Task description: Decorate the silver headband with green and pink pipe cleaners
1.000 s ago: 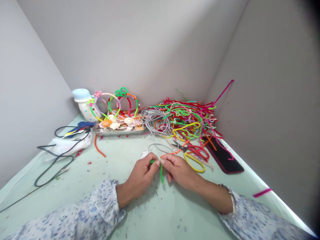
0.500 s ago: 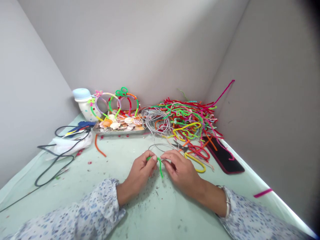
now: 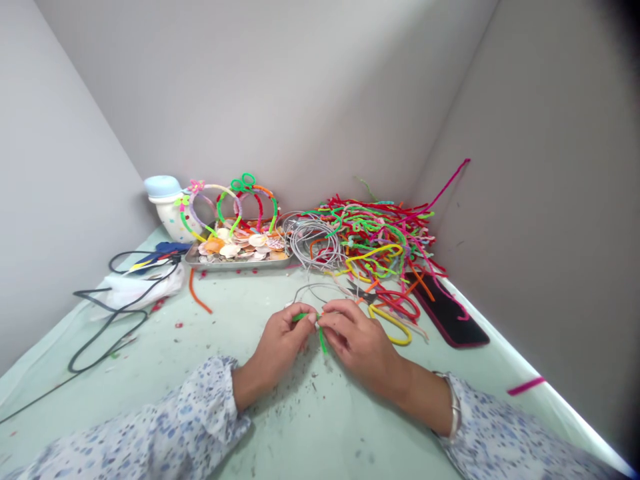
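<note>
A bright green pipe cleaner [image 3: 323, 343] hangs between my hands, its short tail pointing down toward the table. My left hand [image 3: 283, 340] pinches it between thumb and forefinger, and a bit of green shows along that finger. Fingertips of my right hand [image 3: 357, 340] press together on it from the other side, touching the left thumb. A thin grey wire [image 3: 306, 287] curves just behind the fingers; whether it joins the green piece is hidden. Scissors [image 3: 361, 292] lie beyond my right hand, beside a yellow pipe cleaner [image 3: 395, 337] and a red pipe cleaner [image 3: 407, 313].
Behind are a metal tray [image 3: 240, 265] of shells with decorated headbands [image 3: 216, 188], a coil of grey wire [image 3: 315, 243] and a heap of pipe cleaners [image 3: 380, 227]. A phone [image 3: 450, 317] lies right; a white bottle [image 3: 173, 217] and black cable [image 3: 107, 310] are left.
My right fingers have closed in on the green pipe cleaner and now meet the left thumb. The green tail is more covered. My left hand has barely moved.
</note>
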Available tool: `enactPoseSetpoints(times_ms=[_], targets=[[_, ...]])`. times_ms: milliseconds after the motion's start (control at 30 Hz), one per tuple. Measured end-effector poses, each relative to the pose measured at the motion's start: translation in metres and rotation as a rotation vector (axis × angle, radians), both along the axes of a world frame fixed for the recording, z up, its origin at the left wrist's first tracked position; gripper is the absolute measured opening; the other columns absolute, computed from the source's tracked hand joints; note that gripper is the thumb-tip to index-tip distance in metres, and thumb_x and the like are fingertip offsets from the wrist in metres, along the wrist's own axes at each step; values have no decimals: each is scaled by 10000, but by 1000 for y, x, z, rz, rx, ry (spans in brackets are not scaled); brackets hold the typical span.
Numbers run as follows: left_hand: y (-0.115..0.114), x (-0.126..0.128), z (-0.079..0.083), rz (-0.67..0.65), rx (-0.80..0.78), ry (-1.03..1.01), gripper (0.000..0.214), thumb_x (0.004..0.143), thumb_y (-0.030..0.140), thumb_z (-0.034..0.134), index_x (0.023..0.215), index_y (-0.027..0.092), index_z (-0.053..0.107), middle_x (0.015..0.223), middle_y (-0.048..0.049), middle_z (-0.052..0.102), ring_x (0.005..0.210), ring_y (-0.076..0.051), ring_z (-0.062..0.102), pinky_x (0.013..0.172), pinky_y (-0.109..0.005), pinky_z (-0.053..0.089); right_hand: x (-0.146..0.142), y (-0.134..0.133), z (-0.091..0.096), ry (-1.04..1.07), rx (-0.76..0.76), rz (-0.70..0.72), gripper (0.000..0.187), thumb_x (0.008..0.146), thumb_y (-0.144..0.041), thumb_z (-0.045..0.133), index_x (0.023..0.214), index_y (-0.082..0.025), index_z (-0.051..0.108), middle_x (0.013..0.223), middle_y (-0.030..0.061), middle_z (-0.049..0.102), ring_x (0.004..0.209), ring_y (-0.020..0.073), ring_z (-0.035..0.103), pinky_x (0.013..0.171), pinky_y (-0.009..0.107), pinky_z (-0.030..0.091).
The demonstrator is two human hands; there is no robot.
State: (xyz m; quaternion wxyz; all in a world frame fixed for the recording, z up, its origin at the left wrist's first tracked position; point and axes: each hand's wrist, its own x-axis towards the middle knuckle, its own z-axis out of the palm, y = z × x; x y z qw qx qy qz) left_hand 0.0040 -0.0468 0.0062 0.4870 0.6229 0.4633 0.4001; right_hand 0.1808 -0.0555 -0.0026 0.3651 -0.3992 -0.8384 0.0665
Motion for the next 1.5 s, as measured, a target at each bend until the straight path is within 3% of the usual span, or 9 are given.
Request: enactPoseSetpoints(times_ms=[333,733,1500], targets=[[0,0,-2,-15,-27,-10,213,882,344,511,804,162,590,494,73,432,463,-85,382,476,-203,301,0,3,-2,-16,160,-21,174,891,-116,537,1002,-222,618,1047,61,628,869,164,650,738,265,530],[-2,1,-1,-68,-40,-89,156,890,290,488,840,163,562,513,74,423,480,-90,389,486,-209,318,1,3,-2,-48,169,-23,137,915,-150,530,1012,-200,613,976,53,664,838,158,659,716,252,517],[-2,0,-7,-83,-28,-47,152,898,294,480,823,179,544,579,60,466,501,-96,403,497,-213,319,0,1,1,-111,116,-48,122,949,-196,483,997,-197,595,908,37,674,812,160,651,678,253,470]])
